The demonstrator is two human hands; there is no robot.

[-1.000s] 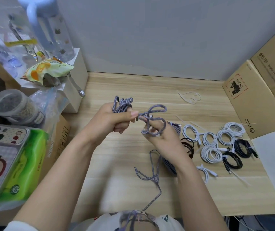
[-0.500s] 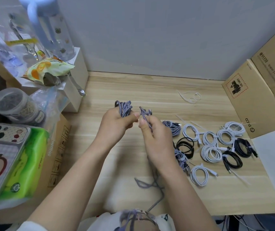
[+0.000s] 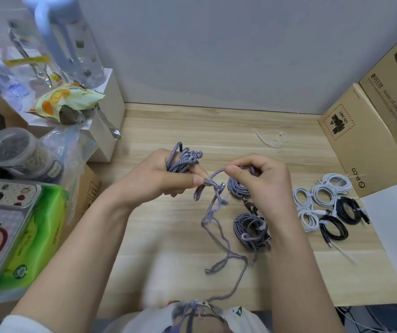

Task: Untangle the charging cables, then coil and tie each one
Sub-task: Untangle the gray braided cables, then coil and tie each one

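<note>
Left hand (image 3: 159, 179) grips a half-wound grey cable (image 3: 183, 159); right hand (image 3: 262, 181) pinches its strand. Tail loose. Several coils (image 3: 322, 203) lie tied on the desk (image 3: 216, 123).

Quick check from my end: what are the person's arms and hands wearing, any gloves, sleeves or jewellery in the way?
Both hands, left hand and right hand, are bare, with no gloves, rings or watch visible. The forearms are uncovered too. A white sleeve edge shows only at the left arm's upper end, at the bottom of the frame.

Right hand (image 3: 262, 181): drawn rightward, apart from left hand (image 3: 159, 179); pinched stretch of grey braided cable (image 3: 213, 205) now spans the opened gap between them.
</note>
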